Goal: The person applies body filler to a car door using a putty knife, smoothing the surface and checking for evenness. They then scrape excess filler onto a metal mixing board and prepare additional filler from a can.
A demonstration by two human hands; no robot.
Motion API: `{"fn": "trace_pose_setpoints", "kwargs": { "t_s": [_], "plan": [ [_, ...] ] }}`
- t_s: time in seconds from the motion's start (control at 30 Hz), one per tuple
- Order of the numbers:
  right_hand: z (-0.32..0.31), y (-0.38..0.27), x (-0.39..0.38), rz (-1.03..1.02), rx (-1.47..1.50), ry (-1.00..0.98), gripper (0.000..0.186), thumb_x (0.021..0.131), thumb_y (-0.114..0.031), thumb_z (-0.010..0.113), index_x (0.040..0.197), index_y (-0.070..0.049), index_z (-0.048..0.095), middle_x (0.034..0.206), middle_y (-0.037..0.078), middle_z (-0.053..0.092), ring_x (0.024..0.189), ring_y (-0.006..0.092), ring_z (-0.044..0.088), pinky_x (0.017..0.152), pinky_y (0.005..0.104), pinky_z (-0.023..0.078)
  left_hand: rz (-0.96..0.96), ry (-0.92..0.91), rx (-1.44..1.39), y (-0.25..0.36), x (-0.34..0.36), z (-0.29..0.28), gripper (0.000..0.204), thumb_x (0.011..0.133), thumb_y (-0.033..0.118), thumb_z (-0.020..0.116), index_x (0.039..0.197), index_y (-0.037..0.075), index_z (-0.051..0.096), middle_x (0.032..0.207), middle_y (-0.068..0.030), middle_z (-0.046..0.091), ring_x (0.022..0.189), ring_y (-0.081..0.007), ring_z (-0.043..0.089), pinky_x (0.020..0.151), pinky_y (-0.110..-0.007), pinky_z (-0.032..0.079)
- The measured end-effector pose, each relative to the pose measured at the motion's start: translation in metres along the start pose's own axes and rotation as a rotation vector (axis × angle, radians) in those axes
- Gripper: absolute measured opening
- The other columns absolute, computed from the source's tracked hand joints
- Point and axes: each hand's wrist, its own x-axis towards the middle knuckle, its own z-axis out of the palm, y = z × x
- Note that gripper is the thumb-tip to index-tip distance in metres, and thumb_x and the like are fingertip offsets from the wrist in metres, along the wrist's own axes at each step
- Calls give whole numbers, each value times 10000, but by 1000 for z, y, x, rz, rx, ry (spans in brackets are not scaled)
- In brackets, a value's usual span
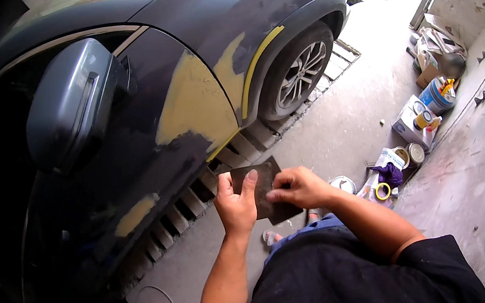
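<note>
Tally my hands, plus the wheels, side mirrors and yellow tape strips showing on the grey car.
Hands: 2 (left hand, right hand)
Wheel: 1
Side mirror: 1
Yellow tape strips: 2 (arch strip, sill strip)
Total: 6

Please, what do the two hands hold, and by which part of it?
A dark sheet, perhaps two: the left hand holds the left side, the right hand the right side.

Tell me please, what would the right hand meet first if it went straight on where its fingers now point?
Most likely the left hand, just across the dark flat piece that the right hand touches; their exact depth is unclear.
</note>
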Motion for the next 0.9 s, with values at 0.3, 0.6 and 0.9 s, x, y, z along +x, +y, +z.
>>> {"fn": "trace_pose_setpoints", "kwargs": {
  "t_s": [0.3,0.6,0.9],
  "plan": [
    [-52,2,12,111,153,226,319,908,-312,600,853,0,629,685,41,575,659,95,524,589,282,445,73,-9,264,1,-6,-16,289,919,268,616,825,19,504,600,26,405,597,-55,355,527,-222,329],
    [-13,0,-6,405,470,-17,354,936,-363,558,812,-36,614,719,-36,542,662,48,461,598,229,390,803,-388,527,-1,-10,-28,346,714,-16,642,1033,96,565,940,-78,620,897,-272,611,785,-398,486],
    [-12,13,-13,280,390,145,282,926,-276,571,893,0,615,743,2,582,712,85,519,635,277,448,61,119,250,-23,-23,-46,189,927,167,575,1011,6,627,815,-42,607,704,-116,555,623,-241,456]
  ]
}}
